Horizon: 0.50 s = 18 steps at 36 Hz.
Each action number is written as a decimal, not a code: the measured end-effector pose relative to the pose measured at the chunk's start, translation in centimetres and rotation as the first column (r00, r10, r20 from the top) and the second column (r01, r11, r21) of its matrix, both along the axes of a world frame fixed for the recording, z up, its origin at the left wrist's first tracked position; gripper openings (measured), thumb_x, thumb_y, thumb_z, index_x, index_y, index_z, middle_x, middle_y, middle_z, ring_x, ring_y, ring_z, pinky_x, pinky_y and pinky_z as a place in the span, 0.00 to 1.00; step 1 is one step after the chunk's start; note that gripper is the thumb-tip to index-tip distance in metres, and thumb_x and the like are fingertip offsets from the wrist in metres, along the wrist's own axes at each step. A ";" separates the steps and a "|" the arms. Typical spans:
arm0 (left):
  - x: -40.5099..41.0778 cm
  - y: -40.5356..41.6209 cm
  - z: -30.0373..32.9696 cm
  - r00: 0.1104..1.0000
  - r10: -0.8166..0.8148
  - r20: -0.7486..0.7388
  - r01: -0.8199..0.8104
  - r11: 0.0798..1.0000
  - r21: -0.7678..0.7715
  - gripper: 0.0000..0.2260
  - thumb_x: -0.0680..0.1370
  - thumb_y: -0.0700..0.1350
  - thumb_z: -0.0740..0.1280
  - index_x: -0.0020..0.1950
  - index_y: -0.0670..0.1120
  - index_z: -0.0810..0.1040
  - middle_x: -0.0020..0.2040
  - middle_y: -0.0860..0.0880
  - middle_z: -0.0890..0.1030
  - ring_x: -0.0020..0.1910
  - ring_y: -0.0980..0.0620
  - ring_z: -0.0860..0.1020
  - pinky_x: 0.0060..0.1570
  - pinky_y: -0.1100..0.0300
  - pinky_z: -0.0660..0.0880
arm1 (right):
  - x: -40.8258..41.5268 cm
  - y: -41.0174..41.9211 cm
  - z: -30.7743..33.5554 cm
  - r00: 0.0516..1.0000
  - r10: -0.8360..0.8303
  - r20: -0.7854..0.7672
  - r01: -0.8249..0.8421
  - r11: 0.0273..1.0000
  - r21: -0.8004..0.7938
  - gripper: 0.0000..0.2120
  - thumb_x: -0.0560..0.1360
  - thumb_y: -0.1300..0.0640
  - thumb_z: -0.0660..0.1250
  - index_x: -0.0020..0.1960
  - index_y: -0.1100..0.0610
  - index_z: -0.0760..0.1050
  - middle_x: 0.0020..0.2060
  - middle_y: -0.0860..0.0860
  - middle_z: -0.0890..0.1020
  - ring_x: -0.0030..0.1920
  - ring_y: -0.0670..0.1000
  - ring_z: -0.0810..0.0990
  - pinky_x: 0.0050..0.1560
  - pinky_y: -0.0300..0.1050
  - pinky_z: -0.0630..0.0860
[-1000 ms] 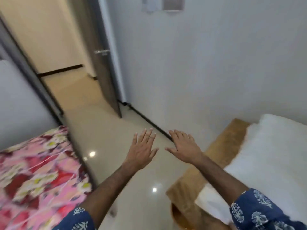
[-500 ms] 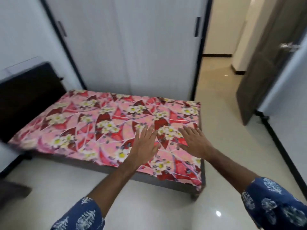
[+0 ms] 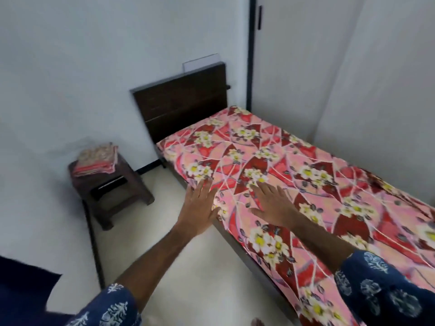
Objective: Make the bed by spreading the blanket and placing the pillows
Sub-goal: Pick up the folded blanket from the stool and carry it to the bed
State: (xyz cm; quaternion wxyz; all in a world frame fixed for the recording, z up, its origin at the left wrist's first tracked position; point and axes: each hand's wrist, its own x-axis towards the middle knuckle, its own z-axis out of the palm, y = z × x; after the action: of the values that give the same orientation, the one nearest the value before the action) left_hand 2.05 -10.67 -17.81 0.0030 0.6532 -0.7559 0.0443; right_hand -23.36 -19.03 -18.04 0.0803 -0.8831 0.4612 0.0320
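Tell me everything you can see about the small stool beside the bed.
The stool is low, dark brown, and looks like wood or plastic; blur hides which. It has a flat square top, straight legs and a shelf-like opening below. It stands upright on the pale floor, in the corner near the headboard, apart from the bed. A stack of folded cloth lies on top.

Both bare forearms emerge from short navy sleeves [image 3: 386, 290] printed with white leaf motifs.
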 end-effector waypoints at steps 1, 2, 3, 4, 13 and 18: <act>1.2 -0.7 0.1 0.999 0.040 0.008 -0.040 0.999 -0.014 0.29 0.82 0.56 0.59 0.80 0.46 0.59 0.81 0.42 0.58 0.80 0.39 0.55 0.75 0.35 0.53 | 1.5 -1.5 0.1 0.999 0.039 -0.004 -0.039 0.999 -0.001 0.37 0.81 0.36 0.58 0.82 0.53 0.49 0.81 0.56 0.55 0.80 0.59 0.56 0.78 0.63 0.54; 2.5 -1.4 -0.1 0.996 0.089 0.014 -0.089 0.996 -0.014 0.29 0.82 0.56 0.60 0.80 0.45 0.60 0.80 0.42 0.60 0.80 0.39 0.57 0.74 0.34 0.55 | 3.0 -3.1 0.2 0.997 0.082 -0.014 -0.082 0.997 -0.003 0.37 0.82 0.36 0.57 0.82 0.54 0.49 0.81 0.56 0.55 0.81 0.59 0.56 0.78 0.63 0.54; 3.8 -2.0 -0.3 0.990 0.138 0.012 -0.138 0.990 -0.010 0.29 0.82 0.57 0.61 0.79 0.45 0.62 0.80 0.42 0.62 0.79 0.39 0.59 0.74 0.34 0.56 | 4.5 -4.4 0.4 0.992 0.121 -0.020 -0.121 0.993 -0.004 0.37 0.82 0.36 0.57 0.82 0.54 0.49 0.81 0.56 0.55 0.81 0.58 0.56 0.78 0.63 0.54; 5.0 -2.4 -0.6 0.983 0.184 -0.002 -0.184 0.983 -0.011 0.28 0.81 0.57 0.61 0.78 0.44 0.65 0.79 0.42 0.63 0.79 0.39 0.60 0.73 0.33 0.57 | 6.1 -5.7 0.4 0.988 0.154 -0.023 -0.154 0.988 0.005 0.37 0.82 0.37 0.57 0.82 0.54 0.49 0.81 0.56 0.55 0.81 0.58 0.55 0.79 0.63 0.54; 16.1 -4.5 -4.2 0.888 0.457 -0.059 -0.459 0.888 -0.023 0.25 0.79 0.58 0.61 0.72 0.46 0.73 0.76 0.44 0.69 0.76 0.41 0.66 0.71 0.35 0.62 | 21.7 -14.3 -1.1 0.916 0.397 -0.054 -0.397 0.918 0.011 0.36 0.82 0.40 0.60 0.82 0.53 0.51 0.80 0.56 0.57 0.80 0.59 0.58 0.78 0.62 0.55; 23.9 -6.9 -5.1 0.835 0.542 -0.098 -0.546 0.837 -0.026 0.26 0.80 0.58 0.59 0.74 0.46 0.70 0.79 0.44 0.64 0.79 0.42 0.61 0.73 0.35 0.59 | 31.3 -17.9 -2.6 0.875 0.483 -0.039 -0.483 0.875 -0.003 0.36 0.82 0.39 0.59 0.82 0.54 0.51 0.81 0.54 0.57 0.80 0.57 0.56 0.78 0.59 0.53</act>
State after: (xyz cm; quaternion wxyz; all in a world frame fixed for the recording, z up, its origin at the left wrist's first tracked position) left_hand 25.98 -17.53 -22.96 0.0404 0.8420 -0.5368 0.0351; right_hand 7.93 -36.91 -20.65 0.0554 -0.9699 0.2280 0.0646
